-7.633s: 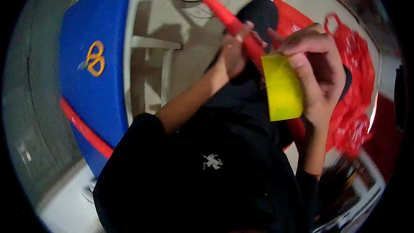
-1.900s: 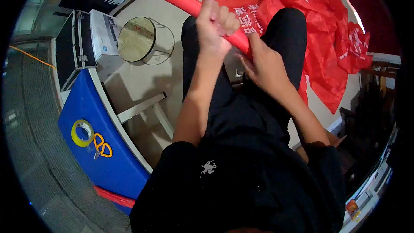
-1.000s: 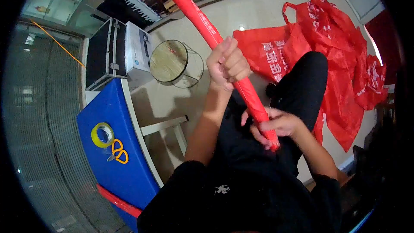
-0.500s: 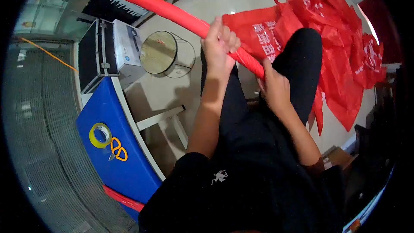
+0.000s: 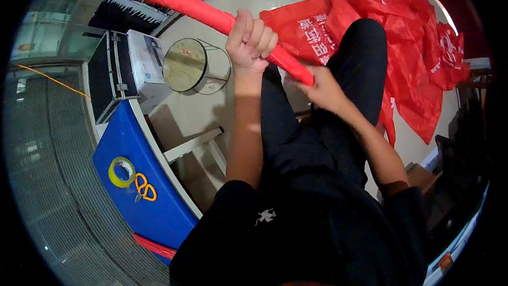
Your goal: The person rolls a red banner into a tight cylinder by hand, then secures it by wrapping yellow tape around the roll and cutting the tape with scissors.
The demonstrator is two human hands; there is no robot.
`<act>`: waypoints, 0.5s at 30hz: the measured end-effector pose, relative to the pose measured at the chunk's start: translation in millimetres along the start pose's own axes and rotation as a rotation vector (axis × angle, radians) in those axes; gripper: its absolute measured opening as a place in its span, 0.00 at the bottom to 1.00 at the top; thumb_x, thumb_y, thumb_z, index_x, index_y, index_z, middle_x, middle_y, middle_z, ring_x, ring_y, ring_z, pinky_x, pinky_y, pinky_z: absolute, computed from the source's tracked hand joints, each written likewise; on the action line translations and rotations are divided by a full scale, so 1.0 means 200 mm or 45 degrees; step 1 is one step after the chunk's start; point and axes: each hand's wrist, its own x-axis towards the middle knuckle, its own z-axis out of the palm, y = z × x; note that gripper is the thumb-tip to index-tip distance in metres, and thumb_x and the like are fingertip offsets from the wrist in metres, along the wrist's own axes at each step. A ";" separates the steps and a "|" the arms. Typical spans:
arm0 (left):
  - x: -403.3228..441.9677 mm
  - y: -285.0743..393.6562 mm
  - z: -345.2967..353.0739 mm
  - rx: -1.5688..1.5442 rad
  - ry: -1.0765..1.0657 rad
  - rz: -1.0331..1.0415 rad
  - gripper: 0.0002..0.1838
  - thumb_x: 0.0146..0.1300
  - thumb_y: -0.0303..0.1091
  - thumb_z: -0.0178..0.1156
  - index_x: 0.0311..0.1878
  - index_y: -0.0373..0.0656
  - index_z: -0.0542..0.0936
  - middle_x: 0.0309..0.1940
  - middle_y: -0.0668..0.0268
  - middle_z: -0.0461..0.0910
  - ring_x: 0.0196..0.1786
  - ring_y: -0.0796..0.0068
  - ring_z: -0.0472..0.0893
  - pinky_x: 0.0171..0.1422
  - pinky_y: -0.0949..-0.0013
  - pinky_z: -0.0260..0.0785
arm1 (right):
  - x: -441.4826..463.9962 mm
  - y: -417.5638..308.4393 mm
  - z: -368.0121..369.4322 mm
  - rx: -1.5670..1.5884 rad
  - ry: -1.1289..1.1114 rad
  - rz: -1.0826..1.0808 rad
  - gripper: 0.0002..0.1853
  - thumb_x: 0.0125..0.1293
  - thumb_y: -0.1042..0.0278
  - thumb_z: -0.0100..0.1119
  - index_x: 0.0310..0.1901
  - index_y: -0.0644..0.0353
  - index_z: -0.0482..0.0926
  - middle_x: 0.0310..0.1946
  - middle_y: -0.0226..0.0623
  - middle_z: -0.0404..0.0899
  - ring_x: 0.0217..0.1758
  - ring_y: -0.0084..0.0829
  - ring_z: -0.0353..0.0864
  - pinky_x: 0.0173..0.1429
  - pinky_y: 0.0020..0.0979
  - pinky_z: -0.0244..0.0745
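Observation:
A long, slightly curved red roll [image 5: 174,1], like tightly rolled bag material, slants from the upper left down over my lap. My left hand [image 5: 251,41] is closed around it along its lower half. At its lower end, my right hand [image 5: 321,89] grips it with the fingers partly hidden. Beyond my knees, several red bags with white lettering [image 5: 407,53] lie crumpled on the floor.
On my left is a blue tabletop [image 5: 153,201] with a roll of yellow tape [image 5: 111,173], orange-handled scissors [image 5: 151,193] and another red strip [image 5: 153,246]. A round stool [image 5: 184,64], a black case [image 5: 109,69] and a white box [image 5: 147,58] stand beyond it.
Both hands and the red roll have shifted left in view, along with the surroundings. My right hand has turned over the roll's lower end.

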 end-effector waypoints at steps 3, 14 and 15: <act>0.01 0.01 0.03 -0.318 -0.799 -0.118 0.24 0.78 0.45 0.48 0.22 0.49 0.63 0.10 0.76 0.63 0.08 0.85 0.62 0.13 0.79 0.62 | -0.11 -0.09 0.04 0.348 -0.373 0.401 0.23 0.67 0.51 0.67 0.24 0.61 0.74 0.15 0.30 0.70 0.18 0.25 0.68 0.27 0.31 0.64; -0.08 -0.03 0.39 -0.668 -1.171 -0.542 0.24 0.72 0.41 0.61 0.19 0.43 0.69 0.16 0.67 0.73 0.15 0.73 0.70 0.20 0.69 0.69 | -0.33 -0.36 0.07 1.432 -1.326 0.688 0.23 0.73 0.57 0.60 0.22 0.50 0.62 0.13 0.19 0.60 0.14 0.13 0.58 0.19 0.21 0.51; -0.06 -0.04 0.41 -0.708 -1.231 -0.568 0.24 0.71 0.41 0.62 0.19 0.42 0.71 0.19 0.65 0.75 0.18 0.71 0.72 0.22 0.67 0.71 | -0.35 -0.34 0.09 1.419 -1.376 0.633 0.23 0.74 0.58 0.58 0.21 0.50 0.62 0.13 0.19 0.59 0.14 0.13 0.57 0.19 0.21 0.50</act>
